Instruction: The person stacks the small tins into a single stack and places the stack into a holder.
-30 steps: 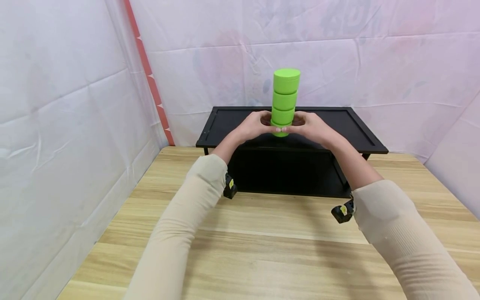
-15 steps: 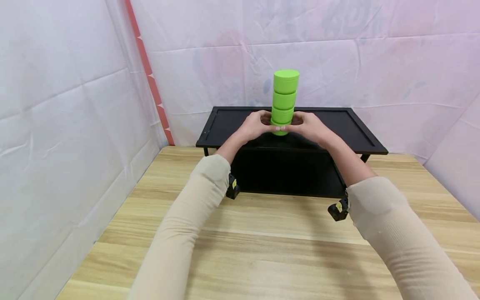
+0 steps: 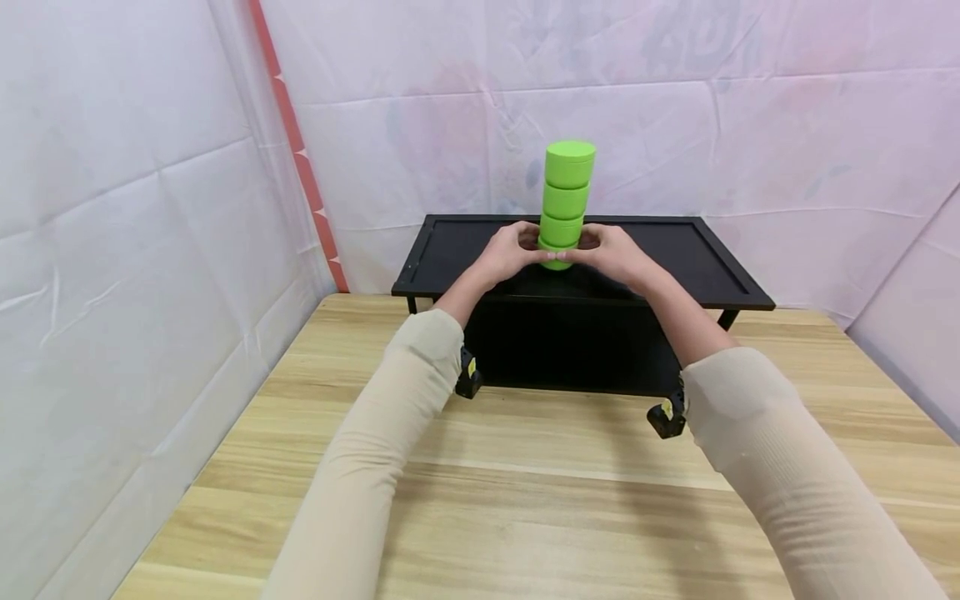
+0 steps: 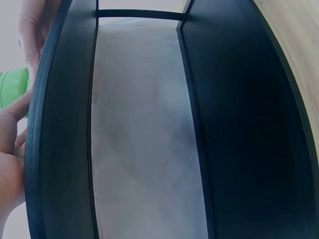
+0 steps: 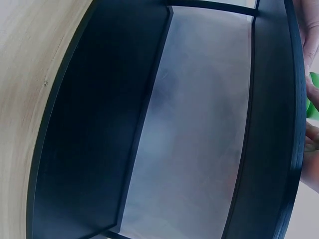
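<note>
A tall stack of several bright green round containers stands at the middle of the black rack's upper shelf, leaning slightly in the head view. My left hand grips the lowest container from the left side. From the right side my right hand grips the same container. Both thumbs lie across its front with their tips almost meeting, while the other fingers curl behind and are partly hidden. In the left wrist view only an edge of the green stack shows beyond the shelf rim.
The black two-tier rack has a lower shelf beneath the hands and stands on a light wooden table. White sheeting hangs close behind it and along the left. A red strip runs down the back left corner.
Both hands keep their grip on the stack, which has shifted slightly to the left on the shelf. The right forearm has swung a little leftward, and the left forearm slightly right.
</note>
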The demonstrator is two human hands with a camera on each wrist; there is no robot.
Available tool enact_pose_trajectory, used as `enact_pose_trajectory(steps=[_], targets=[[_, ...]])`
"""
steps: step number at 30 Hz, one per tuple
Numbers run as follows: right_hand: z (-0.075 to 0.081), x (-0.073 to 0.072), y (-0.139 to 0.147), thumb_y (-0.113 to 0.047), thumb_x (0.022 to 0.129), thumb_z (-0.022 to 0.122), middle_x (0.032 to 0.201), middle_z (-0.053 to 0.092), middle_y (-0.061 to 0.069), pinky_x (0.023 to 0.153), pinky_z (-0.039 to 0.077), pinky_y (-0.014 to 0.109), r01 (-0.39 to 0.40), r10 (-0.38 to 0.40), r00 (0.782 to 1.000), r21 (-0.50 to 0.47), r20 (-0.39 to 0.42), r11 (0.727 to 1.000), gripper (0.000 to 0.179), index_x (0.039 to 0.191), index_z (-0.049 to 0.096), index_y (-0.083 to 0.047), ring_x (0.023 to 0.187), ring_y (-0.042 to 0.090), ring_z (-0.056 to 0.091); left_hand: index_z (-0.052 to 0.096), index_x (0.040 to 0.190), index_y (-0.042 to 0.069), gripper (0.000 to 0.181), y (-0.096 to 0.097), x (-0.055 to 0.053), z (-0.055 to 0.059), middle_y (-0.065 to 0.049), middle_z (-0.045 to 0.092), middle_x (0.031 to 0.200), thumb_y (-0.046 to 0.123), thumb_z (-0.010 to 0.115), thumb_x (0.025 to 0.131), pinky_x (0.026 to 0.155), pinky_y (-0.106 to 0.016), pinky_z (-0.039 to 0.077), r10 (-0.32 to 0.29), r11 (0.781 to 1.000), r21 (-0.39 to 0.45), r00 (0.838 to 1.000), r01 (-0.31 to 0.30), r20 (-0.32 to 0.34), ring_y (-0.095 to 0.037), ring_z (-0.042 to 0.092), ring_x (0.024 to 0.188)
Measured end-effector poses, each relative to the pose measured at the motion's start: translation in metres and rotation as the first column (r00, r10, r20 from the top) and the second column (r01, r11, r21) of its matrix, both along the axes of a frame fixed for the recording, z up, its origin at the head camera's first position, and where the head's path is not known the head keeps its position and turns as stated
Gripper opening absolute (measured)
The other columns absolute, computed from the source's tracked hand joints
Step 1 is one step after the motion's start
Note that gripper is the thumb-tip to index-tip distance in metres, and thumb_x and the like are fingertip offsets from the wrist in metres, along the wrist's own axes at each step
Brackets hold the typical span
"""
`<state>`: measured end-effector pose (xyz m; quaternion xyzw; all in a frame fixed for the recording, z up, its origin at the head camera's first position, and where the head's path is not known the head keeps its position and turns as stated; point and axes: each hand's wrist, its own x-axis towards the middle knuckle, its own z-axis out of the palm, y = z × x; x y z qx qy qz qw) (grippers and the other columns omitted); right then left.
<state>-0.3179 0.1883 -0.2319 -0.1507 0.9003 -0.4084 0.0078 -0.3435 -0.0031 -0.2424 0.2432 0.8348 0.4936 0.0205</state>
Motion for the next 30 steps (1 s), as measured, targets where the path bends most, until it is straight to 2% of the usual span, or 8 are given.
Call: enact_pose_trajectory(steps=[8, 20, 30], targets=[[-0.002, -0.005, -0.003, -0.034, 0.088, 0.062, 0.125, 0.049, 0.019, 0.096, 0.034, 0.049, 0.008, -0.008, 1.000, 0.003, 0.001, 1.000, 0.061, 0.134, 0.041, 0.000, 0.117, 0.031, 0.043, 0.046, 0.131, 0.005, 0.050, -0.001, -0.004, -0.002, -0.008, 0.053, 0.124, 0.019, 0.065, 0.087, 0.085, -0.023, 0.044, 0.017, 0.999, -0.026, 1.000, -0.017, 0.000, -0.014, 0.051, 0.110], [0.001, -0.009, -0.009, -0.029, 0.089, 0.061, 0.125, 0.048, 0.021, 0.097, 0.033, 0.048, 0.024, -0.024, 1.000, -0.004, 0.012, 1.000, 0.059, 0.134, 0.040, 0.002, 0.117, 0.032, 0.043, 0.048, 0.130, 0.004, 0.047, -0.001, -0.008, -0.002, -0.008, 0.055, 0.120, 0.018, 0.064, 0.088, 0.084, -0.024, 0.045, 0.040, 0.999, -0.019, 0.999, -0.040, -0.024, -0.015, 0.053, 0.107], [0.001, -0.013, -0.012, -0.028, 0.090, 0.060, 0.125, 0.048, 0.022, 0.098, 0.033, 0.047, 0.029, -0.029, 0.999, -0.006, 0.026, 1.000, 0.058, 0.135, 0.039, 0.002, 0.118, 0.032, 0.043, 0.047, 0.132, 0.006, 0.048, 0.001, -0.008, -0.002, -0.007, 0.054, 0.123, 0.020, 0.062, 0.089, 0.085, -0.024, 0.044, 0.086, 0.995, -0.052, 0.996, -0.086, -0.013, -0.015, 0.051, 0.110]])
